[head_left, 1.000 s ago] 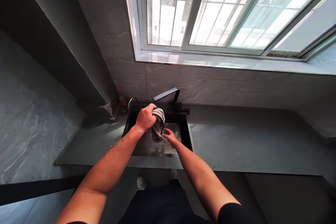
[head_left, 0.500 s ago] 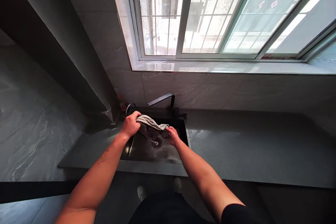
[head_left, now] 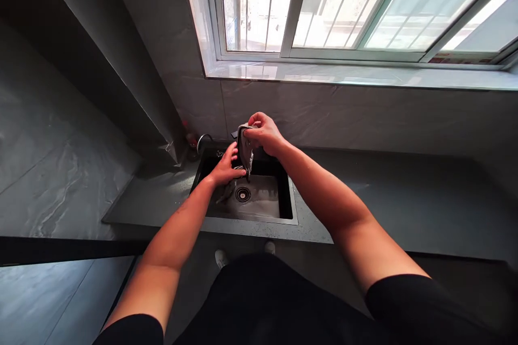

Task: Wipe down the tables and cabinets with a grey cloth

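Right here above the black sink (head_left: 251, 218), a grey cloth (head_left: 245, 148) is being squeezed just below the right grip (head_left: 265, 133), which is clamped over its top, while the left grip (head_left: 225, 166) is pressed closed around its lower part.

My left grip (head_left: 226, 166) and right grip (head_left: 264, 132) sit above the sink (head_left: 251, 219), the grey cloth (head_left: 245, 146) between them. The black faucet (head_left: 233, 134) and curved tap (head_left: 204, 140) stand behind; I've open passage rightward over the worktop (head_left: 384, 188), below the tiled wall (head_left: 364, 116).
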The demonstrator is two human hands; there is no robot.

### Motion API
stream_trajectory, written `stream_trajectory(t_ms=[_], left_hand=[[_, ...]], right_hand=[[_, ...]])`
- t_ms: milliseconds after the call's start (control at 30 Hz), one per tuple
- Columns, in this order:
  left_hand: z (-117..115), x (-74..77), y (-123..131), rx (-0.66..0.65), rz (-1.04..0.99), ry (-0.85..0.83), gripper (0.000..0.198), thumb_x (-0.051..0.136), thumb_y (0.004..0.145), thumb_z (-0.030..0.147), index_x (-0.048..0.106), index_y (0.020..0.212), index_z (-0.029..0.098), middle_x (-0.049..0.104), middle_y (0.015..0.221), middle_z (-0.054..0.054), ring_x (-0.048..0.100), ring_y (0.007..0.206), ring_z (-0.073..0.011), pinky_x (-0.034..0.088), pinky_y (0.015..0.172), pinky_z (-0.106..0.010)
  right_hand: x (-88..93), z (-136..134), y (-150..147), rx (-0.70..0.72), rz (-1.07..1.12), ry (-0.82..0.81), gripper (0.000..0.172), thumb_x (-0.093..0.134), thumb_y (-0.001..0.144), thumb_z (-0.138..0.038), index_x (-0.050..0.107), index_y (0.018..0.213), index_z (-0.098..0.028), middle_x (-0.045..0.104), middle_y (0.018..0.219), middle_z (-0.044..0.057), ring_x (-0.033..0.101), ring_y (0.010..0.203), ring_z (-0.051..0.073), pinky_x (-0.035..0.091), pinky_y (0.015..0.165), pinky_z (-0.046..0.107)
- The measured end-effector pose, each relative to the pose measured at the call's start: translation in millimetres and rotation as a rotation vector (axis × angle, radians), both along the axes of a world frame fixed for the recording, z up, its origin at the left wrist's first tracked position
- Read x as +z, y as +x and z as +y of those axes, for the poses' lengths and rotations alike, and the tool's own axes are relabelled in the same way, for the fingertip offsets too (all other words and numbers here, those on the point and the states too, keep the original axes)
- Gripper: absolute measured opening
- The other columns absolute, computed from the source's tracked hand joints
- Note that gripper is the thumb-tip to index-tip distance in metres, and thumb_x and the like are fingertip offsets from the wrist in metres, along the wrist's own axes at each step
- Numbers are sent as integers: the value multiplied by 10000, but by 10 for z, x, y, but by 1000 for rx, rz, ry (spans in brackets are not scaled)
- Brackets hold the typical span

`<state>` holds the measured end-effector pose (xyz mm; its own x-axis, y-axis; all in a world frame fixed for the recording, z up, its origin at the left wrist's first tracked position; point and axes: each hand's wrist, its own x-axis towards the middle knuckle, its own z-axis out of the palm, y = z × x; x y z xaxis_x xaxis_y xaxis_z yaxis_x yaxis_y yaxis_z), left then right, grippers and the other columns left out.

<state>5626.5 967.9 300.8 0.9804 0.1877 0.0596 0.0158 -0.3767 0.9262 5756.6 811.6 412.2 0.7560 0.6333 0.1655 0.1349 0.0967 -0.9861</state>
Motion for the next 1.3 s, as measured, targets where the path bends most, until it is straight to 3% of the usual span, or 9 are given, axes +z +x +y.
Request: stream_trajectory(t_ms=[100,200,300,433,600,767,1000,1133,1300], left_hand=[[-8,532,73,-48,-285,-180,1198,964,736,393,293,1729,369,473,1683,-150,674,1287,-272,563,1042,-397],[-6,962,148,-24,-309,-112,844,945,758,434,609,1512,263,698,1265,-72,674,869,-154,545,843,-312],[25,1169,202,35,-290,48,638,961,727,462,755,1283,225,644,861,30,553,713,-126,452,722,-272],[46,1251,249,41,-232,70,467,981,672,483,797,990,196,625,750,32,520,706,-143,390,670,-276],[-39,1314,322,-71,-244,-228,470,928,750,545,700,941,181,686,826,5,580,752,-149,439,709,-271],[-96,1384,400,-158,-306,-388,490,945,759,497,602,927,190,746,1098,-36,654,955,-179,511,880,-302],[-34,1542,419,-176,-209,-501,536,909,774,563,515,923,232,545,787,32,509,676,-139,411,637,-259],[52,1552,496,-52,-395,-434,485,912,734,368,470,872,223,507,796,44,504,706,-112,407,674,-234],[114,1573,474,-60,-419,-252,778,927,621,222,552,1301,260,645,1091,-3,654,919,-157,525,824,-284]], right_hand=[[216,-16,-40,80,11,-64,447,820,674,-208,524,1007,-245,600,694,-97,508,467,83,354,429,179],[315,-79,-65,188,95,-143,548,871,647,-187,537,1079,-233,659,733,-66,538,496,101,385,438,194],[373,-199,-5,326,124,-153,615,919,613,-209,580,1127,-213,728,819,-23,596,580,120,431,478,204],[484,-384,135,381,7,-232,585,912,609,-183,685,1149,-184,696,747,-53,524,541,85,352,448,184],[642,-510,223,323,-104,-267,378,858,713,-245,782,1071,-153,598,638,-60,462,499,81,293,424,207],[702,-539,244,277,-157,-166,316,888,686,-305,790,947,-157,657,744,-20,543,655,117,418,551,223],[643,-416,246,78,-259,-42,321,828,810,-458,724,872,-161,628,791,-23,530,762,125,446,660,237],[644,-339,285,117,-258,-38,307,808,826,-414,777,951,-136,674,813,-8,604,754,138,530,671,262],[645,-208,321,64,-344,-45,245,807,799,-336,798,950,-144,695,770,-9,592,700,133,495,621,257]])
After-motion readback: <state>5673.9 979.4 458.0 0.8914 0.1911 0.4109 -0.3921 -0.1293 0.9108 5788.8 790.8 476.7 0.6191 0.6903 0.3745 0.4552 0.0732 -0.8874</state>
